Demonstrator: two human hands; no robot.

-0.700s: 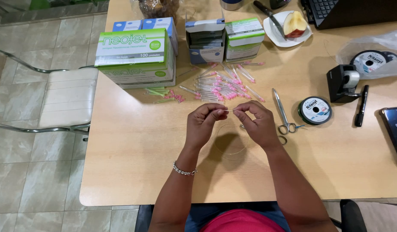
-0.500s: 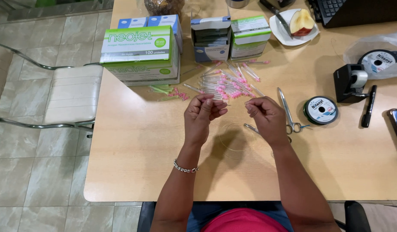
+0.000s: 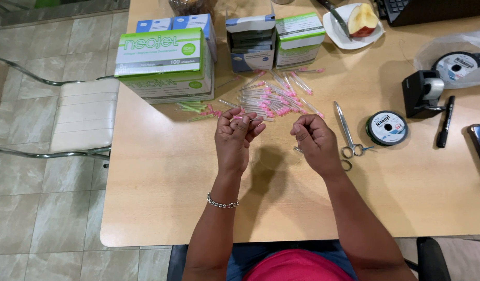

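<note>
Just in front of the pile of pink-capped needles [image 3: 274,99], your 2 hands are raised above the wooden table [image 3: 162,208], knuckles toward the camera; your left hand [image 3: 235,136] has its fingers curled together on 1 pink-capped needle [image 3: 239,118], the pink end showing at the fingertips, likely held high so you can see its tip; your right hand [image 3: 314,143] is pinched shut, but what it holds is too fine to tell, perhaps a thread drawn between the 2 hands, since they face each other at the same height.

Right of the pile lie the scissors [image 3: 348,130], handles toward you and within easy reach of the right hand; just beyond them to the right sits a green-rimmed spool [image 3: 386,127], then a black tape dispenser [image 3: 422,93] and a black pen [image 3: 445,122]. Behind the pile stand 2 open small boxes [image 3: 274,39], mouths facing the pile, probably the needles' source; left of the pile is a stack of larger green-and-white boxes [image 3: 164,65]. Far behind the pile to the right, a plate [image 3: 336,31] carries a cut apple [image 3: 362,21] and a knife.
</note>
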